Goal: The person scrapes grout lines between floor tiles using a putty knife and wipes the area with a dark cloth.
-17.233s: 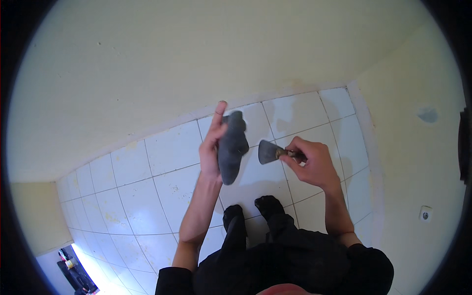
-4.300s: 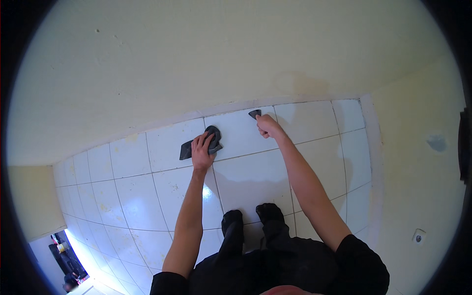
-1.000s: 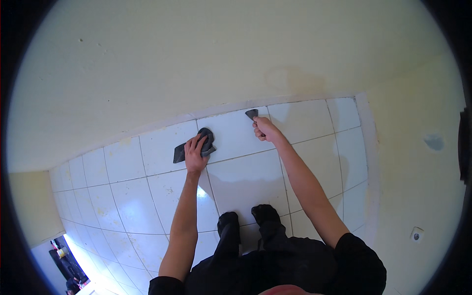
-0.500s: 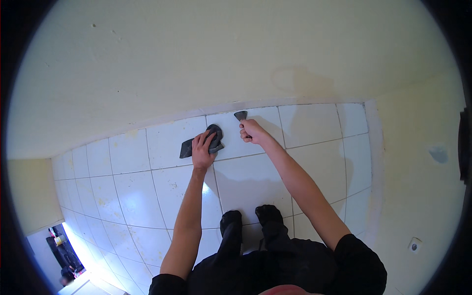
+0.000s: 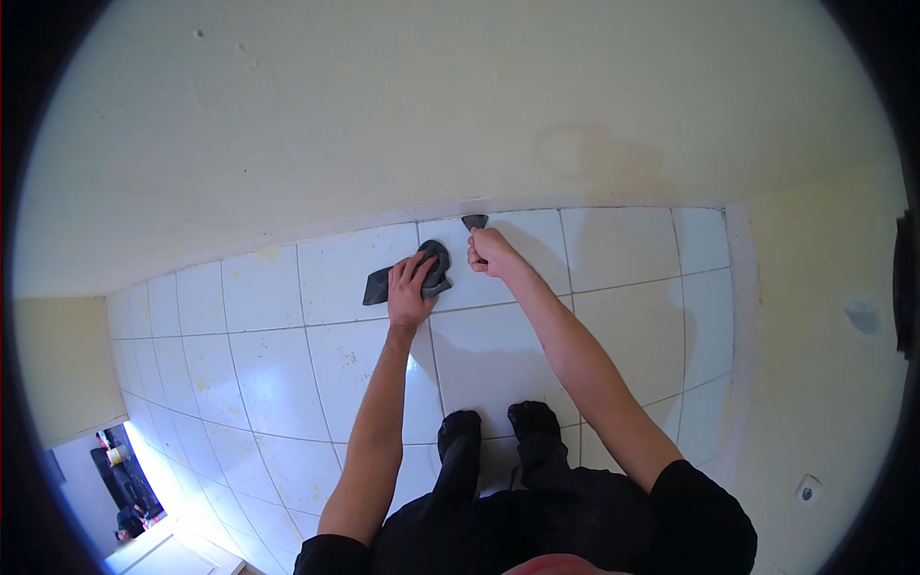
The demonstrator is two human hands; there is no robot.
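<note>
The pale wall meets a white tiled floor running far leftward. Near that edge, a dark grey bunched cloth lies beneath the left hand, partly covered; whether the fingers grip it, I cannot tell. The right hand clenches a scraper, its handle mostly hidden, its dark flared blade close to the wall's foot.

A bunched, dark grey cloth lies on the white tiled floor under the left grip, a flat flap reaching left past the fingers, its thicker folds bulging right. A dark scraper with a flared, flat blade, its handle hidden in the right grip, points its broad edge toward the pale wall.
</note>
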